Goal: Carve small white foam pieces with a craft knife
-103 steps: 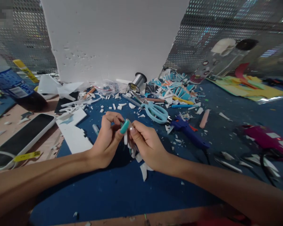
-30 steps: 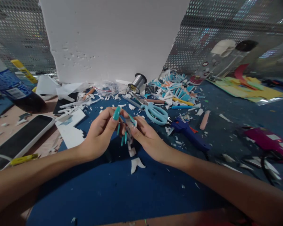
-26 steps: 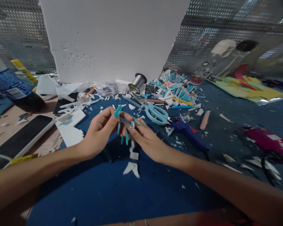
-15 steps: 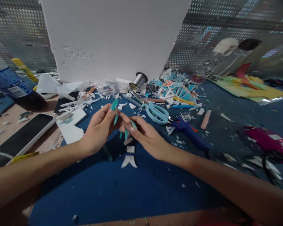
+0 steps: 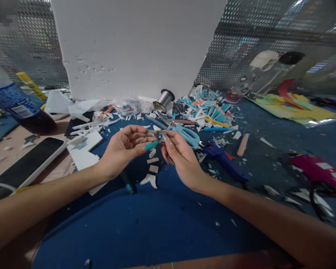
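Observation:
My left hand (image 5: 124, 149), with long teal nails, is raised above the blue work surface (image 5: 128, 228). Its thumb and index finger reach out to the right and pinch at something small. Opposite it, my right hand (image 5: 182, 157) has its thumb pressed against its bent fingers, fingertips meeting those of the left. What lies between the fingertips is too small and covered to make out. Just below the hands, small white foam pieces lie in a row: a strip (image 5: 152, 160), a square (image 5: 154, 169) and a V-shaped tail piece (image 5: 149, 180).
Light-blue scissors (image 5: 189, 136) and a blue glue gun (image 5: 226, 164) lie right of my hands. Behind are a wire spool (image 5: 164, 100), a heap of scraps (image 5: 207, 101) and a white foam board (image 5: 140, 45). A phone (image 5: 25, 164) and a cola bottle (image 5: 16, 104) are at left.
My left hand has turned, its thumb now lower and pointing right; the right fingers have drawn up to meet it. The foam row sits slightly farther away and shows more fully.

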